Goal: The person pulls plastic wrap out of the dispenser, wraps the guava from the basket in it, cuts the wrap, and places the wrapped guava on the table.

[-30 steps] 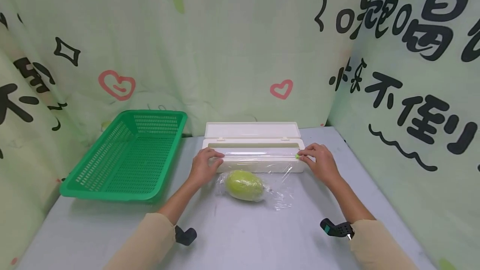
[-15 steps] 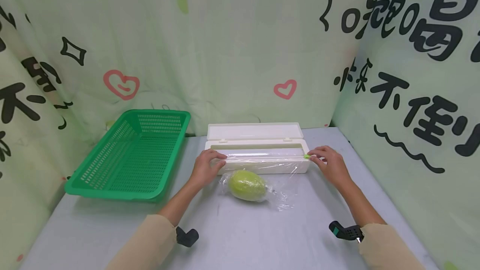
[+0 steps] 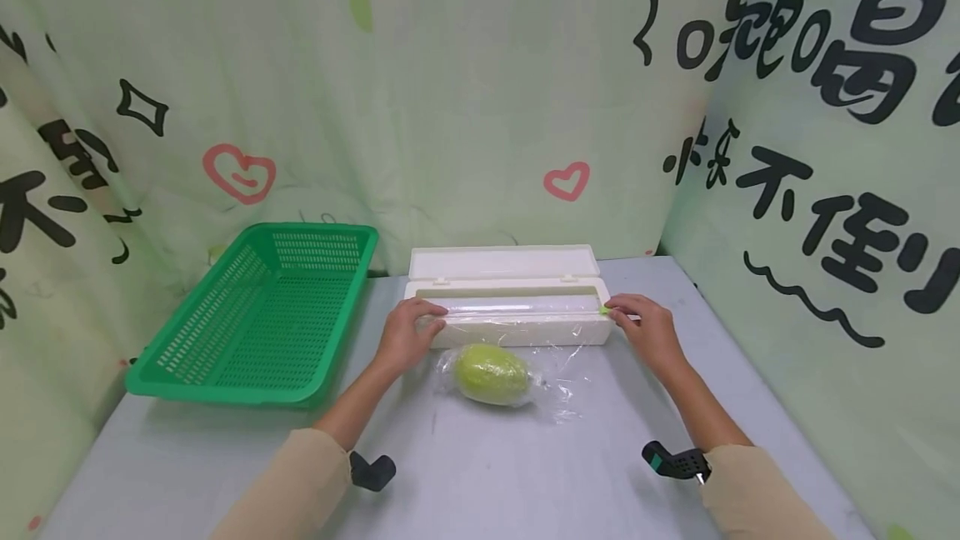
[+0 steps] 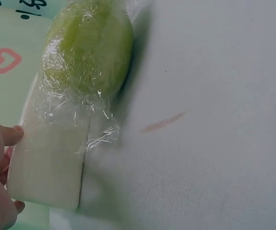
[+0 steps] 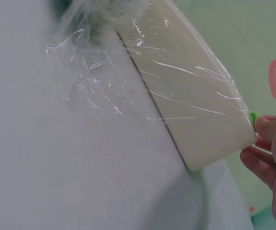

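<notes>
A white cling film dispenser (image 3: 525,332) stands on the table with its lid raised and a clear film roll (image 3: 525,304) inside. My left hand (image 3: 408,332) grips its left end, thumb on the front. At the other end my right hand (image 3: 643,325) pinches a small green slider (image 5: 253,118) on the front edge. Clear cling film (image 5: 186,98) drapes over the dispenser's front wall. Just in front lies a yellow-green oval fruit (image 3: 491,374), wrapped in film, with crumpled film (image 3: 558,394) spreading from its right side. The fruit's wrapping also shows in the left wrist view.
A green plastic basket (image 3: 300,332) stands on the left of the white table (image 3: 480,473). Printed curtains (image 3: 465,107) hang close behind the table and along both sides.
My right hand has moved the green slider a little right along the dispenser's edge, to near its right end, then slightly back. My left hand keeps its grip; the fruit stays put.
</notes>
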Tool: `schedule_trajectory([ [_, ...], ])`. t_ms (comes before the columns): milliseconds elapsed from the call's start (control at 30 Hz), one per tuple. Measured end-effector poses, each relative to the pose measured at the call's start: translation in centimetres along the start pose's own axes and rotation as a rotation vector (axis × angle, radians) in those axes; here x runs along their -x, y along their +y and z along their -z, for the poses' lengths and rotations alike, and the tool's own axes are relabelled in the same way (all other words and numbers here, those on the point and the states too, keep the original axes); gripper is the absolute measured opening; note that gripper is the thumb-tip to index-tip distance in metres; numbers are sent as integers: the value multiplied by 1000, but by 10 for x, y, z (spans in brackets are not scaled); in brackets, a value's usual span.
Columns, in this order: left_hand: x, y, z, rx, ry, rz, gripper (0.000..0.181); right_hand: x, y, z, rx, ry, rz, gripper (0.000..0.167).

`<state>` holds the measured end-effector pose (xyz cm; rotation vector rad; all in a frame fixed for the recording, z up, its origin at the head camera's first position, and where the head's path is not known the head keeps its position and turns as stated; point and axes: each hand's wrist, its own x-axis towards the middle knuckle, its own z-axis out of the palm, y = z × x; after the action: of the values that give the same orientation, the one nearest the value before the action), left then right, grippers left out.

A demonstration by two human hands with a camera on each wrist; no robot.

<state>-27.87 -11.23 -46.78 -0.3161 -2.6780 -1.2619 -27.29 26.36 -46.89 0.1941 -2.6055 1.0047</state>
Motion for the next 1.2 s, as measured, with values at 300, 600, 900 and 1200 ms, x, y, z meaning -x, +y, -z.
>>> schedule_trajectory([
  [300,-6,-9,3,-7,50,-40,17,-7,-8,-7,10,-30,-43,20],
  [600,-7,-10,3,-3,73,-14,14,-11,-17,-12,21,-126,-9,33],
  [900,-4,-9,1,44,117,-94,8,-14,-22,-19,19,-71,40,13],
  [1200,10,-1,7,12,126,-141,8,-5,-28,-8,7,-43,68,10],
])
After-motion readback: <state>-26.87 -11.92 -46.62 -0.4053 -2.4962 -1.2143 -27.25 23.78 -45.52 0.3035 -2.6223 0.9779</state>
